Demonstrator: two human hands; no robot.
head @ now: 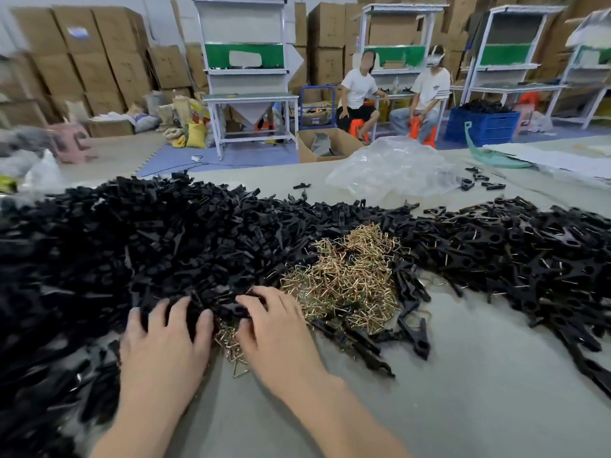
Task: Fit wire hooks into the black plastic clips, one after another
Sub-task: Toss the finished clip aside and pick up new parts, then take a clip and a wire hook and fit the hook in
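Wire hooks [350, 279]: brass-coloured tangle heaped mid-table, hemmed in left, behind and right by black stock; a few strays spilled toward the near edge, between the two hands. Black plastic clips [148, 242]: large loose heap filling the left half of the grey table [463, 375]. Second black heap [529, 252] on the right, bits of wire glinting among the parts. Left hand [165, 342]: palm down, fingers spread and lightly bent, tips resting on the near edge of the left heap; nothing gripped. Right hand [274, 332]: palm down just beside it, fingers bent over one black clip at the seam between clips and hooks; pinched or merely touched, cannot tell. Clear plastic bag [393, 166] crumpled at the far side, a few stray clips [476, 180] beside it. Beyond the table: two seated persons [358, 94], blue crate [482, 125], stacked cardboard boxes [82, 61].
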